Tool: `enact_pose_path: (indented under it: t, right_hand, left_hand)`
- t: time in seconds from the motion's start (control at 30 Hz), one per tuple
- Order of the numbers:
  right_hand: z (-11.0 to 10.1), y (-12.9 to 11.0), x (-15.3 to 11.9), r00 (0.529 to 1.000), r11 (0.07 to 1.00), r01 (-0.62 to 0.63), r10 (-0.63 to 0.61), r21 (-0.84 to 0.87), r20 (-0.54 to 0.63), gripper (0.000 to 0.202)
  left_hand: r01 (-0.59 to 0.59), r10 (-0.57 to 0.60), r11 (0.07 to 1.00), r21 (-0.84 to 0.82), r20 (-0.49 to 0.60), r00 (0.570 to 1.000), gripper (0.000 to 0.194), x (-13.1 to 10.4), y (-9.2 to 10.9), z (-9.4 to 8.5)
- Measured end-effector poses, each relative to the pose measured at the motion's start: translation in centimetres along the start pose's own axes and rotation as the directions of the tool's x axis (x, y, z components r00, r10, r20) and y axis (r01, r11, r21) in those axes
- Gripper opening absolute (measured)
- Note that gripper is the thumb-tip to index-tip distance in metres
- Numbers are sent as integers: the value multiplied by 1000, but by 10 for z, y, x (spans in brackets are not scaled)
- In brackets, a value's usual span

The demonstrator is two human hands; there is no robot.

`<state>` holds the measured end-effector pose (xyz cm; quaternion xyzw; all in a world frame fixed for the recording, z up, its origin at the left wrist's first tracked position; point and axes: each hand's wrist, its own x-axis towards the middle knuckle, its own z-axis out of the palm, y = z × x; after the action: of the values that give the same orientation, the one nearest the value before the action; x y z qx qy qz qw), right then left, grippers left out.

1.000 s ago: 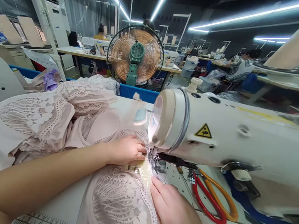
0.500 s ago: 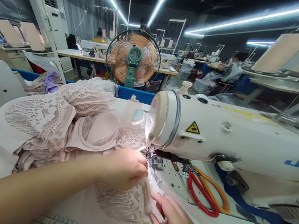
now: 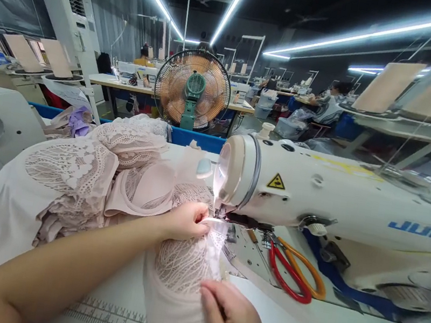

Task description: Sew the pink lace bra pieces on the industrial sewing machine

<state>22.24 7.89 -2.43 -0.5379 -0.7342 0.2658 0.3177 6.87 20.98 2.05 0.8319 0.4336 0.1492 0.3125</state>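
Note:
A beige lace garment (image 3: 182,265) lies under the head of a white sewing machine (image 3: 278,177). My left hand (image 3: 185,222) is closed beside the needle, pinching a narrow pale elastic strip (image 3: 212,220) that runs to the presser foot. Nearer to me, my right hand (image 3: 235,317) pinches the right edge of the garment's lace cup between thumb and fingers. The lace between both hands is spread fairly flat under the machine's light. The needle tip is too small to make out.
Left of my hands is a heap of beige lace garments (image 3: 74,172) with a padded bra cup (image 3: 156,187). Red-handled scissors (image 3: 287,274) and an orange-handled tool (image 3: 314,275) lie under the machine arm. A ruler (image 3: 109,316) marks the table's near side. A fan (image 3: 194,84) stands beyond.
The left hand has shifted up toward the presser foot, and the strip now lies crosswise. The right hand has moved a little left. The previously bunched lace edge has been opened out.

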Motion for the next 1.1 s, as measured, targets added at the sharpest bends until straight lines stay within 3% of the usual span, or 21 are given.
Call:
enact_pose_path:
  t: [0.1,0.17,0.27,0.37,0.53,0.83,1.1]
  right_hand:
    - [-9,1,8,993,990,-113,109,-90,-46,36]
    - [-13,1,11,988,978,-151,147,-140,-44,40]
    - [-16,1,12,982,961,-175,185,-217,27,50]
    - [-16,2,12,975,947,-180,209,-267,81,53]
    - [-17,5,15,973,928,-160,206,-335,104,51]
    - [-19,6,22,974,908,-141,198,-395,107,51]
    - [-19,7,18,967,919,-150,214,-365,142,50]
  left_hand:
    - [89,-75,981,173,-85,993,11,-8,3,2]
    - [111,-88,960,256,-99,991,19,-14,7,5]
    - [30,-21,879,476,-24,999,31,-19,13,10]
    - [-38,-8,761,648,68,998,25,-20,16,14]
    - [-51,4,750,660,71,997,13,-14,15,15]
    - [-48,-23,780,624,105,994,17,0,17,12]
    - [-58,-20,773,632,115,993,19,-5,15,9]
